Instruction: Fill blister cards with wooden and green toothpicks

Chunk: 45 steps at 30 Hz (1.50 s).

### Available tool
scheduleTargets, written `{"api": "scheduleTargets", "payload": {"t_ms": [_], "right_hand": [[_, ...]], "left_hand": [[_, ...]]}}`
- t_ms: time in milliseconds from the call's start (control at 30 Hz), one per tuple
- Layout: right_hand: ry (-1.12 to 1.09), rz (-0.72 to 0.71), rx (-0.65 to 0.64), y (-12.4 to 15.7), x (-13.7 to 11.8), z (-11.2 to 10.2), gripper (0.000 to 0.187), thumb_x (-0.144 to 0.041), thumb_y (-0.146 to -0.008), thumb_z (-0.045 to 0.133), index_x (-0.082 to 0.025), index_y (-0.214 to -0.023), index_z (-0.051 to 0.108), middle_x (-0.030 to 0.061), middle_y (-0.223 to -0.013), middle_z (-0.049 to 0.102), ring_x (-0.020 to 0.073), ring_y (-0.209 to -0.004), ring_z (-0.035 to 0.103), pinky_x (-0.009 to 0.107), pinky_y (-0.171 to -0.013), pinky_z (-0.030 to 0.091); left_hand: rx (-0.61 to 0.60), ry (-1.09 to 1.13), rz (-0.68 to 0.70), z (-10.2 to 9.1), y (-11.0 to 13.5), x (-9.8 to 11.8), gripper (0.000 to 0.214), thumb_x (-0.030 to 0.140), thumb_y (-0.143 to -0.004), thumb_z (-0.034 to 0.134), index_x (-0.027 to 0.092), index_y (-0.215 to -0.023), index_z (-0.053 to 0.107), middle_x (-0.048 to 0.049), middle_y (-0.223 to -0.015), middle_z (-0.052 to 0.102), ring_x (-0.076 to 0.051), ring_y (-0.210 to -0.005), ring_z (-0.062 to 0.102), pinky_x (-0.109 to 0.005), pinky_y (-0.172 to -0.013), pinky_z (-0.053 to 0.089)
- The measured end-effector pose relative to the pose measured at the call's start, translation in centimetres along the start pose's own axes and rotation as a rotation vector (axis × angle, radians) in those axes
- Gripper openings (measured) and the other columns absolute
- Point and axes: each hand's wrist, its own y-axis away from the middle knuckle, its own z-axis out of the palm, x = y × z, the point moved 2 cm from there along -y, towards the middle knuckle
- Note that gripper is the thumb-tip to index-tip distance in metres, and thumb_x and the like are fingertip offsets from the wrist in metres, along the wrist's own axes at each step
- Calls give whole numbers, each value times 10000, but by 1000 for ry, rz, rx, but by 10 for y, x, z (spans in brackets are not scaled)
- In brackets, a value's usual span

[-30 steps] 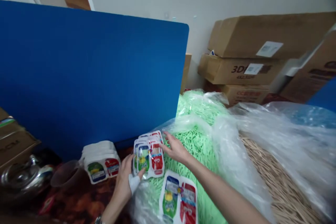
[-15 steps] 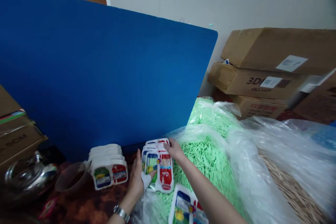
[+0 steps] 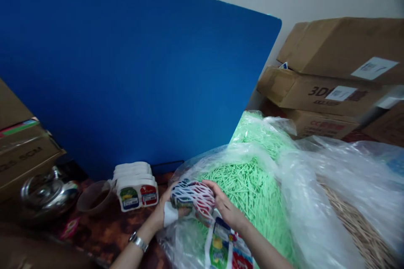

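Observation:
My left hand (image 3: 167, 209), with a white wrap near its thumb, grips the left side of a small stack of packs (image 3: 193, 197). Against the right side press the fingers of my right hand (image 3: 226, 207). White streaks or ridges cross the stack's blue and red face; motion smears the detail. Just below lies a white-rimmed pack (image 3: 221, 249) printed with yellow fruit and red, partly covered by my right forearm. To the left, a neat pile of similar white packs (image 3: 135, 187) shows one green-and-blue and one red label.
Green paper shreds (image 3: 252, 189) fill a clear plastic bag right of my hands. Brown shreds (image 3: 353, 222) lie under plastic beyond it. A blue board (image 3: 142, 75) stands behind. Cartons (image 3: 331, 92) are stacked at right; a metal kettle (image 3: 47, 197) and plastic bowl (image 3: 94, 197) sit at left.
The stack in my hands has tilted, and its printed Cola face has given way to a white-streaked surface. My right hand has moved lower along its side. The view has shifted somewhat.

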Motion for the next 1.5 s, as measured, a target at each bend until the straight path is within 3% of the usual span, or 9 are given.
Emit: {"api": "scheduleTargets", "payload": {"t_ms": [167,333,433,567,733,867,1067,1300,1500], "right_hand": [[267,30,40,5,13,19,1198,-561,-690,702,-184,-1496,-100,186,-1517,260,348,-1376,288,514,-1105,245],[127,55,322,2,-14,29,1052,-360,-806,646,-194,-1487,-138,116,-1201,631,248,-1025,643,433,-958,464],[121,-16,372,27,-47,13,1102,-336,-771,714,-219,-1492,-111,112,-1266,598,255,-1141,586,437,-1006,426],[252,50,463,92,-56,-11,1060,-333,-763,732,-257,-1501,-25,131,-1313,561,289,-1194,549,469,-1011,425],[404,48,371,152,-3,-13,1056,-322,-770,713,-274,-1496,-53,157,-1382,481,315,-1221,524,500,-1014,429],[511,-12,359,162,25,-10,1113,-323,-749,729,-239,-1489,-98,186,-1418,422,323,-1279,459,515,-1036,397],[523,-218,382,163,11,-4,813,-214,-878,557,-264,-1493,28,131,-1286,548,250,-1199,544,426,-981,476],[536,-223,280,170,13,-4,947,-310,-824,638,-254,-1494,-29,173,-1382,459,292,-1250,498,444,-987,467],[612,-224,267,169,15,-5,938,-320,-857,589,-199,-1489,-94,192,-1399,427,268,-1290,454,448,-1033,417]], "left_hand": [[-49,98,39,5,-7,0,620,193,-622,780,205,-1199,553,-117,-1134,705,-320,-1035,661,-481,-920,515],[7,60,17,12,-9,24,561,258,-691,727,192,-1197,493,-123,-1166,669,-309,-1075,636,-521,-970,465],[-32,41,31,23,-1,60,685,256,-665,773,192,-1260,441,-124,-1220,628,-301,-1100,614,-485,-973,475],[-171,-125,267,59,25,95,656,247,-694,751,184,-1279,461,-145,-1319,544,-331,-1215,525,-482,-1019,446],[-288,-129,190,101,57,60,762,237,-725,724,203,-1382,339,-170,-1333,524,-339,-1222,525,-525,-1033,429],[-378,-189,185,106,69,31,939,249,-717,741,220,-1470,181,-181,-1453,407,-360,-1312,422,-555,-1075,361],[-271,-132,175,102,85,13,869,224,-776,697,245,-1476,184,-132,-1313,546,-302,-1158,582,-486,-992,473],[-397,-140,265,100,91,6,1103,302,-707,774,246,-1511,21,-192,-1472,367,-361,-1297,434,-559,-1057,375],[-422,-153,262,100,87,3,1110,268,-734,761,243,-1512,-31,-185,-1432,433,-348,-1305,432,-551,-1073,356]]}}
